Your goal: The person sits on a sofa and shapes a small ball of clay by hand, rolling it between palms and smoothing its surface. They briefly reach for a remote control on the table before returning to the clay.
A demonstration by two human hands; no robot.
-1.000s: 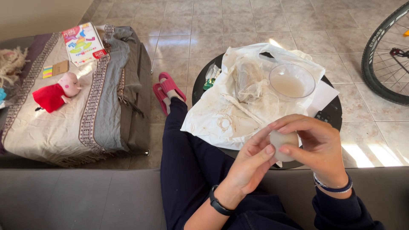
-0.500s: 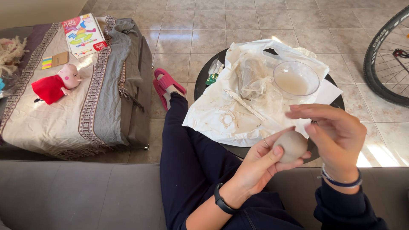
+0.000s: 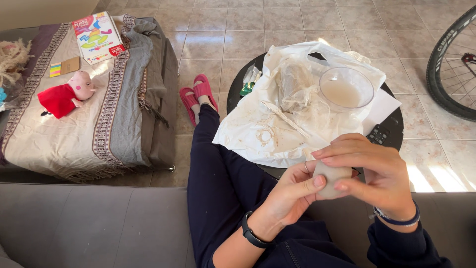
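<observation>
— Clay [image 3: 331, 178] is sitting between both hands now, over the lap, near the table [image 3: 391, 130].

— What is changing?

— The right hand [image 3: 374, 171] is coming back over the lump, fingers curling on top. A moment ago it was lifted away. The left hand [image 3: 292, 191] is gripping underneath, thumb pressing. They are squeezing it together again, beside the bowl [image 3: 346, 89] and bag [image 3: 277, 124].

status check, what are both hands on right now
Left hand and right hand both closed around pale clay lump. Held above lap, short of round black table. Nothing between hands and lump.
</observation>
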